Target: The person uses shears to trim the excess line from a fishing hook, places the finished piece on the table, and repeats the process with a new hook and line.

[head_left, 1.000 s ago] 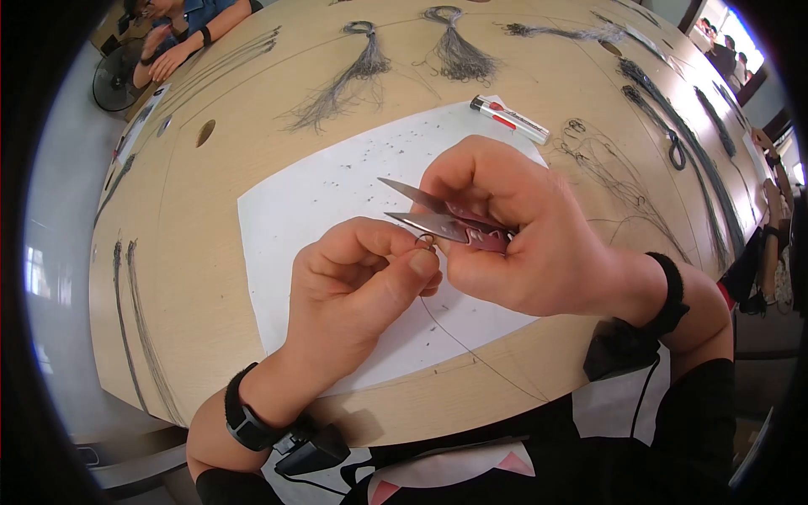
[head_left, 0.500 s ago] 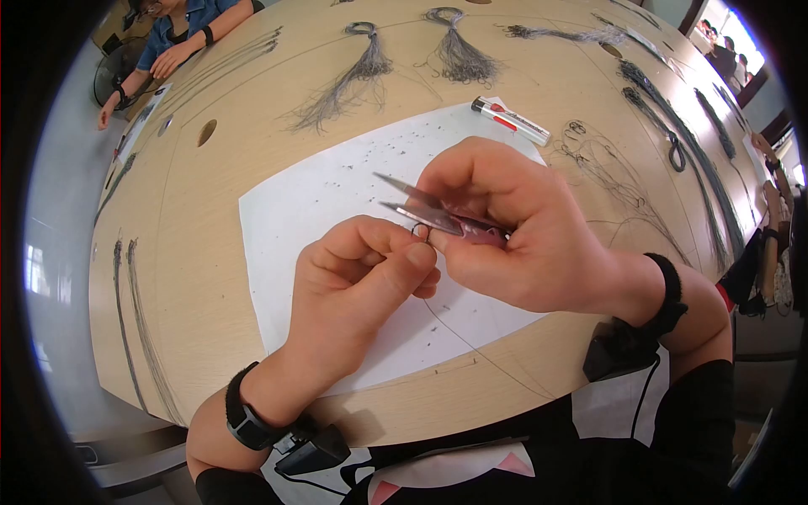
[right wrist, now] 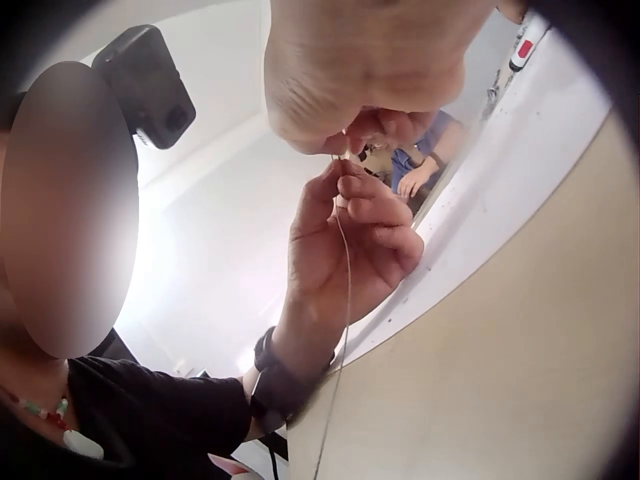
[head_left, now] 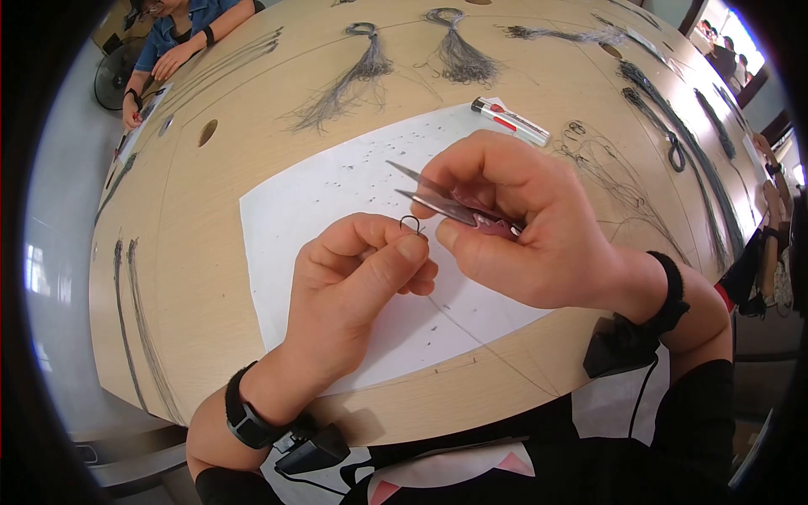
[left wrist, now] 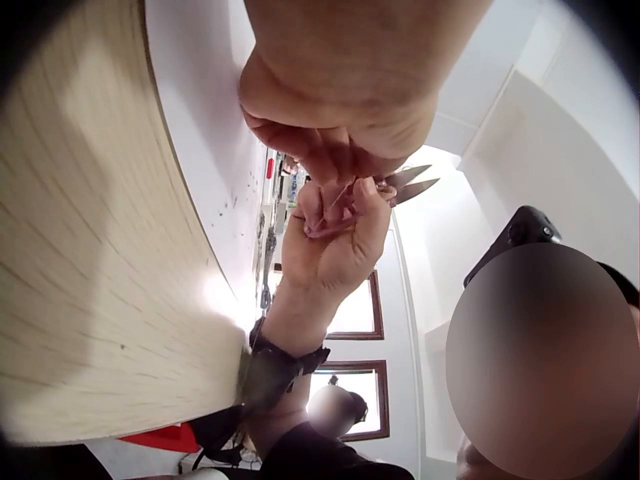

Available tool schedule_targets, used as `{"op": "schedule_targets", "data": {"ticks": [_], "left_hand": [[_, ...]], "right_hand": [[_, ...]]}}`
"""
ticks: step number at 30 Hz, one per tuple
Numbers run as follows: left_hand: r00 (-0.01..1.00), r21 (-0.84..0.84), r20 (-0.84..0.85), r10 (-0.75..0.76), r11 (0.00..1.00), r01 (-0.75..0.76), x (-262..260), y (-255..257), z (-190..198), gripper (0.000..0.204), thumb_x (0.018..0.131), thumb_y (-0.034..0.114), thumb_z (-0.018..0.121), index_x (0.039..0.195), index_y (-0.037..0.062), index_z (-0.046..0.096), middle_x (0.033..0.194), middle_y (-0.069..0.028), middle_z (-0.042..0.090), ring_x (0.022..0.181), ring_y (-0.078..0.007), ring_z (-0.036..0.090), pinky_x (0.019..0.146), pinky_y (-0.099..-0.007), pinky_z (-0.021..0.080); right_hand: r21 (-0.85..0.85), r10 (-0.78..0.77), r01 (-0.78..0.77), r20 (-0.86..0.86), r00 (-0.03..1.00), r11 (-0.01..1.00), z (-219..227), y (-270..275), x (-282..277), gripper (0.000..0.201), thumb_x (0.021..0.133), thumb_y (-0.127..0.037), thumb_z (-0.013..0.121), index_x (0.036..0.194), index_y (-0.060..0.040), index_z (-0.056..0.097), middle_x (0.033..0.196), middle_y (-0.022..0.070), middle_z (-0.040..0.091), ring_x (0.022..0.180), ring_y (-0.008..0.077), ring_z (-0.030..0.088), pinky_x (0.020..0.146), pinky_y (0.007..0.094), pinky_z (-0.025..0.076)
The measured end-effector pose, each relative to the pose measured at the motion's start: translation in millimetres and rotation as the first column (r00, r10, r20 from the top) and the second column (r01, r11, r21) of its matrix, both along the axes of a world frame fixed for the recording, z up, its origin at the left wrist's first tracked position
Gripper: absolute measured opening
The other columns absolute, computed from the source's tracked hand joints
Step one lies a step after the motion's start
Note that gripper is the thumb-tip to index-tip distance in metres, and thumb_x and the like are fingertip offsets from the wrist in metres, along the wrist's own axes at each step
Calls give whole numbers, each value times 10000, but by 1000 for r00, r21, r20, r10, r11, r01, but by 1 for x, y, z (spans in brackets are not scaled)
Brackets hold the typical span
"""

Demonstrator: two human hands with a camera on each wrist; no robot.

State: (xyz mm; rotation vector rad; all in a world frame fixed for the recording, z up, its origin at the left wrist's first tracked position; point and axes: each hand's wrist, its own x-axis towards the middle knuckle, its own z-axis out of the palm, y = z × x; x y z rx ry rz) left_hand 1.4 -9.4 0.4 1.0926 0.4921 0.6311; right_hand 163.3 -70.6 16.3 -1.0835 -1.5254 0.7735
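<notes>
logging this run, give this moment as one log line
left hand: pinches thin dark curved metal hook; right hand: holds pink-handled steel scissors, blades parted; below: white speckled paper sheet

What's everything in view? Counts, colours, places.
Small curved hook: one, dark, centre
Fine thread: one, pale, below hook
Open scissors: one, silver and maroon, centre
Wooden table: one, beige, beneath
Large paper sheet: one, white, on table
Cylindrical tube: one, white, paper's corner
Stringy bundles: several, grey, across table
Tiny scraps: many, dark, on paper
Seated person: one, blue top, upper left
Left hand: one, bare, pinching hook
Right hand: one, bare, holding scissors
Fabric straps: two, black, on wrists
</notes>
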Motion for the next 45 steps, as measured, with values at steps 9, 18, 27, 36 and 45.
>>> {"op": "schedule_targets", "data": {"ticks": [9,18,27,36,45], "left_hand": [[1000,22,14,-5,1000,5,2,-2,0,62,793,61,538,829,14,554,738,-57,578,669,-108,545,612,-226,451],[990,-18,130,49,999,-47,0,2,-2,115,801,106,543,903,53,536,822,-68,586,668,-109,541,618,-220,438],[985,138,93,148,977,-160,2,2,-2,122,800,80,539,920,59,523,824,-50,569,667,-104,529,605,-217,440],[984,169,161,73,980,-101,4,0,-1,135,811,57,513,945,41,502,861,-63,560,753,-110,537,630,-226,471],[987,214,162,18,975,-53,2,4,-6,140,816,50,503,956,44,498,854,-63,560,724,-96,520,603,-210,448]], "right_hand": [[26,-28,25,93,995,999,1,0,-2,200,697,55,468,892,15,449,759,22,493,620,27,421,556,156,349],[-21,-47,49,98,994,999,2,-2,3,240,750,-125,582,908,30,489,685,18,474,612,35,414,521,172,346],[-259,20,-82,-231,973,962,3,-5,-7,265,797,-201,557,860,49,494,608,16,466,542,50,394,462,186,324],[-246,81,-120,-165,983,962,-4,-5,-7,268,810,-215,535,834,49,493,582,30,447,515,57,367,438,201,307],[-254,69,-114,-180,981,960,-5,-6,-8,293,807,-237,538,827,52,496,584,36,448,522,70,372,444,213,316]]}}
